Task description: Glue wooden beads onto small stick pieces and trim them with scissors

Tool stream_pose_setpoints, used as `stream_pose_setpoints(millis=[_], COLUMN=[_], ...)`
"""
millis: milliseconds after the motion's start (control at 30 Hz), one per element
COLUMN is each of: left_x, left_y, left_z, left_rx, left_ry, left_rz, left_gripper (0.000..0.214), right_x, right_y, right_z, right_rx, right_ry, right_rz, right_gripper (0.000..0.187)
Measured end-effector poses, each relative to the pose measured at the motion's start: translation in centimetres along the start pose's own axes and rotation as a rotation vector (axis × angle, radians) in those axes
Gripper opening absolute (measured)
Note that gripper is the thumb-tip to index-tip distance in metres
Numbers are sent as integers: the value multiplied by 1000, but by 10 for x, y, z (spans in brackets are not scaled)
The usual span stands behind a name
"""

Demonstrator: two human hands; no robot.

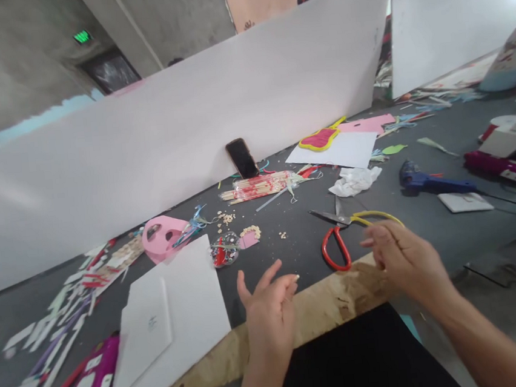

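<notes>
My left hand point(270, 308) is over the table's front edge, thumb and forefinger pinched on a tiny pale piece point(297, 277), other fingers spread. My right hand point(406, 261) hangs to the right with curled fingers; whatever they hold, if anything, cannot be made out. Just beyond it lie open scissors point(343, 220) with one red and one yellow handle. Ahead of my left hand are a small pink card piece point(248, 239) edged with pale bits, a clear packet point(225, 250) with red and black contents, and loose pale bits point(227, 218).
White sheets point(189, 291) and paper strips point(64, 315) lie left, near a pink cutout point(164, 236). A phone point(242, 157) leans on the white partition point(186, 115) behind bagged sticks point(257, 186). Crumpled tissue point(355, 181), a blue glue gun point(434, 181) and a purple power strip point(506, 168) are right.
</notes>
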State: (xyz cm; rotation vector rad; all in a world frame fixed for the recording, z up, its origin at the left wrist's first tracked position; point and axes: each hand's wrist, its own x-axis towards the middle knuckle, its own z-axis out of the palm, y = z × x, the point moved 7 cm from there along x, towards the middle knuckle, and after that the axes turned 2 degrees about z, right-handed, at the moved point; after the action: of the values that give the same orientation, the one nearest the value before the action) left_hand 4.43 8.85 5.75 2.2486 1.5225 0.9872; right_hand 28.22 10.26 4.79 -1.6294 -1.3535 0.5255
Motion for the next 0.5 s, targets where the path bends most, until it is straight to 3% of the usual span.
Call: stream_pose_setpoints(millis=[67, 167, 300, 500], left_x=[-1, -1, 2, -1], left_y=[-8, -10, -4, 10], left_z=[2, 13, 33, 51], left_rx=[-24, -168, -309, -498], left_ry=[-12, -26, -77, -177], left_rz=[-60, -106, -172, -244], left_gripper=[17, 16, 22, 27], right_x=[12, 24, 29, 37], right_y=[10, 14, 19, 26], right_z=[-18, -28, -10, 7], right_rx=[-184, -460, -767, -878], right_ry=[59, 105, -5, -151], right_rz=[-2, -147, -399, -371], right_gripper=[38, 54, 30, 24])
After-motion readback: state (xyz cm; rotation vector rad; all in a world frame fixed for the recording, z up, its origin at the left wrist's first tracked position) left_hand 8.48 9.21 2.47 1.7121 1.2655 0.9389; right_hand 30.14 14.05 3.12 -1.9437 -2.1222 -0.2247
